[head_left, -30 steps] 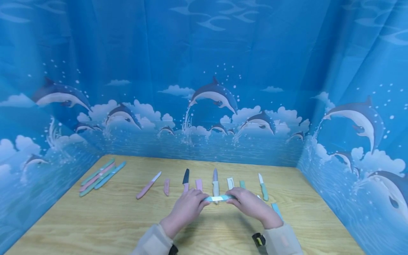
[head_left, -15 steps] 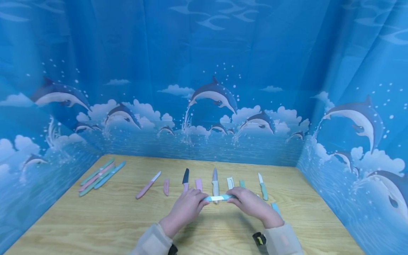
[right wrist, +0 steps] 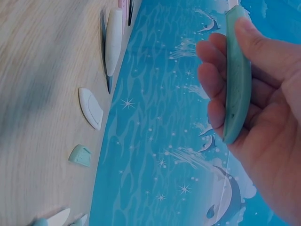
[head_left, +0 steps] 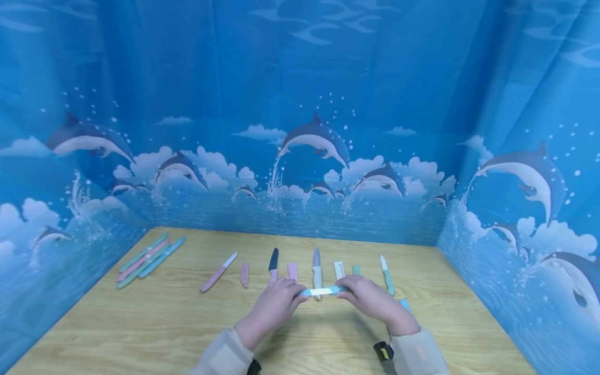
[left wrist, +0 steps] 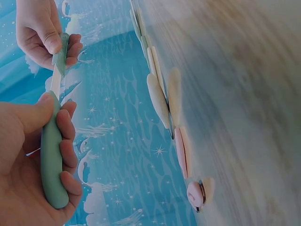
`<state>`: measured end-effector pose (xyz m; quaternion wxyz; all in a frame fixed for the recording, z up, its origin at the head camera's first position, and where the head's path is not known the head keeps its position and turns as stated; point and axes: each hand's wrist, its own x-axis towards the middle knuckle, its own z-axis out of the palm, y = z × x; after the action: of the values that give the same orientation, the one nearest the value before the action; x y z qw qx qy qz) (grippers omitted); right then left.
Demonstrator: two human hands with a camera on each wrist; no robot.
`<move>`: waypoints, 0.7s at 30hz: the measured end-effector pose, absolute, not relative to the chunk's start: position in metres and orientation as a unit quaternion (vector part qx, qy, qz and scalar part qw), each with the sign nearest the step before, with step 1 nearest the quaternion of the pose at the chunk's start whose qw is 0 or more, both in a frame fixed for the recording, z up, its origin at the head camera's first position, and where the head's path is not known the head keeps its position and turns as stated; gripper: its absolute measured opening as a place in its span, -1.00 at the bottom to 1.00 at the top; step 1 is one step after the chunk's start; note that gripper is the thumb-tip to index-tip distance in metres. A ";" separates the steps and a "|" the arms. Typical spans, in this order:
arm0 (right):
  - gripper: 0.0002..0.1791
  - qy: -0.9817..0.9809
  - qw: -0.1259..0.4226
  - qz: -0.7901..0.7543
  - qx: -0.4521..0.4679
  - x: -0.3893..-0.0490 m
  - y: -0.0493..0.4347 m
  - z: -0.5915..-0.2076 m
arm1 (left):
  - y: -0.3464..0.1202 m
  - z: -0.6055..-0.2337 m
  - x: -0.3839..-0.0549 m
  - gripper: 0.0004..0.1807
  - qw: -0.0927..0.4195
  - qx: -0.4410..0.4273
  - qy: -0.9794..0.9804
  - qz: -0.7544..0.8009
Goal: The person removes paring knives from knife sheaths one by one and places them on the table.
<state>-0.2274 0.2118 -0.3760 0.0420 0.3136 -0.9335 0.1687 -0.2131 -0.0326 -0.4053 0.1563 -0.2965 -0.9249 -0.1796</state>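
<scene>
In front of me, my left hand [head_left: 274,302] grips the teal handle [left wrist: 52,155] of a small knife, fingers curled round it and thumb along its top. A teal blade sheath [right wrist: 237,77] is held by my right hand [head_left: 372,301] between thumb and curled fingers. A short stretch of white blade [head_left: 321,291] shows between handle and sheath; the tip is inside the sheath. The knife is raised over the table, level from left to right. Beyond it on the table lies a knife with a pale handle [head_left: 317,276].
Along the wooden table [head_left: 154,323] lie a pink knife [head_left: 215,276], a pink sheath [head_left: 245,275], a black-bladed knife [head_left: 274,260], a white sheath [head_left: 339,269] and a green knife [head_left: 387,278]. Several sheathed knives [head_left: 147,260] are piled at the left. A dolphin-print curtain [head_left: 300,208] surrounds the table.
My right hand has shifted slightly right with the sheath, and more of the white blade shows between the hands. My left hand has stayed in place.
</scene>
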 end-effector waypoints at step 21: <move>-0.80 -0.936 0.043 0.170 0.305 -0.230 0.218 -0.377 | -0.034 -0.406 -0.213 -0.75 0.149 -0.283 -0.929 -0.186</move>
<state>-0.2299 0.2182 -0.3766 0.0426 0.3053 -0.9359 0.1703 -0.2127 -0.0338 -0.4061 0.1494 -0.2831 -0.9289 -0.1865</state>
